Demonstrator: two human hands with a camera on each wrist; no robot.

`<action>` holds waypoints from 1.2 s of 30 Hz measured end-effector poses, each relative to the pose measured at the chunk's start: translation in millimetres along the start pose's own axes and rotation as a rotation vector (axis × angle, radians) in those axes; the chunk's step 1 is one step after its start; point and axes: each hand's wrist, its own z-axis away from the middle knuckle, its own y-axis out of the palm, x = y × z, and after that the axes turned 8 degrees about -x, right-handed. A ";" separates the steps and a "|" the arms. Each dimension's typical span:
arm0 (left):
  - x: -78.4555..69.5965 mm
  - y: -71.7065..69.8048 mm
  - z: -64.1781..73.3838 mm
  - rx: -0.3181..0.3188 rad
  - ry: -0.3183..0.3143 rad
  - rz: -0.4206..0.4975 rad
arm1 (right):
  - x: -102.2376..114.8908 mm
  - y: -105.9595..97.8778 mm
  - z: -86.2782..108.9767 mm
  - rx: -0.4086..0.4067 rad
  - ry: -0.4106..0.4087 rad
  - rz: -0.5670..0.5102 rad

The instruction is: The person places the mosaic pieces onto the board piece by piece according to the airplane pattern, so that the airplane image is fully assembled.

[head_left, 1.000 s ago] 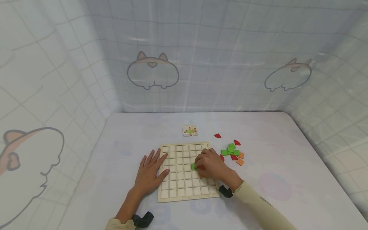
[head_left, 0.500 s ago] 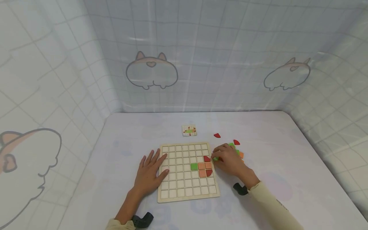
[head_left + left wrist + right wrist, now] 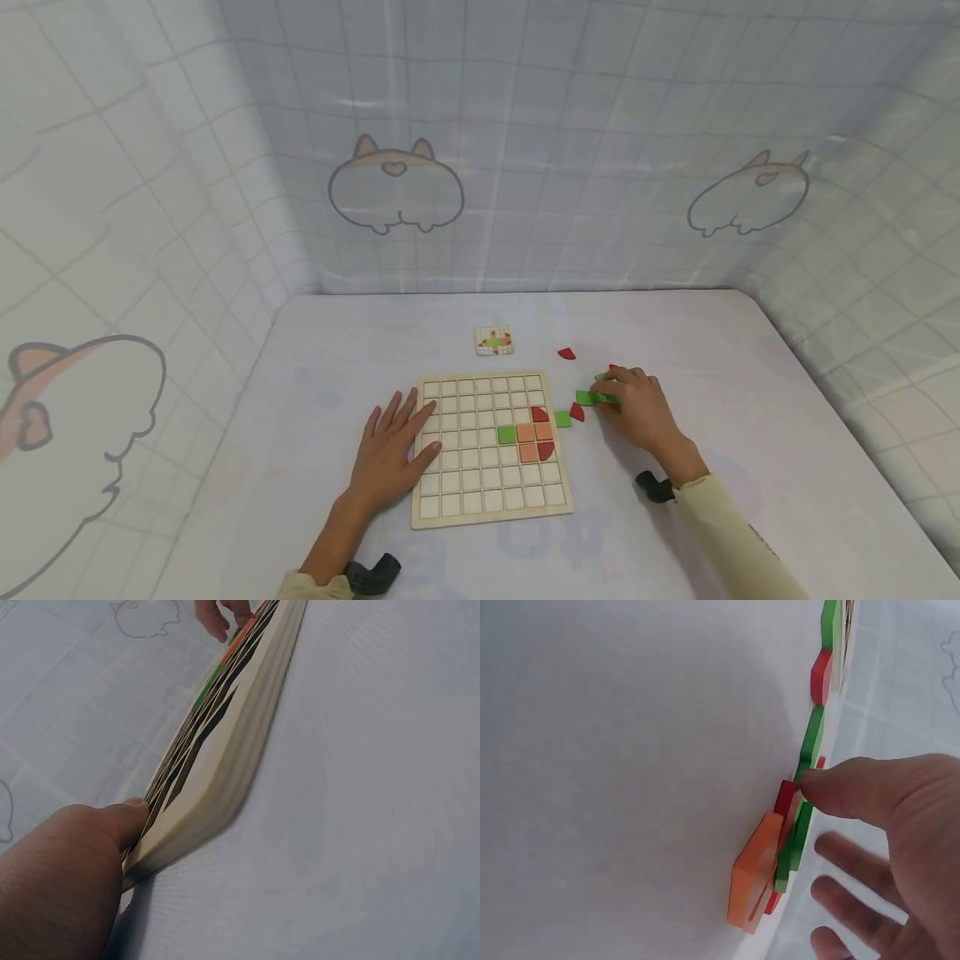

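Six tiles [image 3: 525, 432] already in the board [image 3: 491, 517], most cells [image 3: 471, 457] still bare, with left hand [image 3: 390, 454] spread at its edge and right hand [image 3: 641, 408], grip unclear, among loose tiles [image 3: 584, 398] on the worktop [image 3: 337, 342].

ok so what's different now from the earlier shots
The right hand moved right, off the board to the loose pieces. A green square, let go, now lies beside the board's right edge. The left hand and picture card stayed put.
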 end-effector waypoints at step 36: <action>0.0 0.4 -0.2 0.014 -0.014 -0.001 | 127.3 19.2 2.8 0.138 -0.545 -0.307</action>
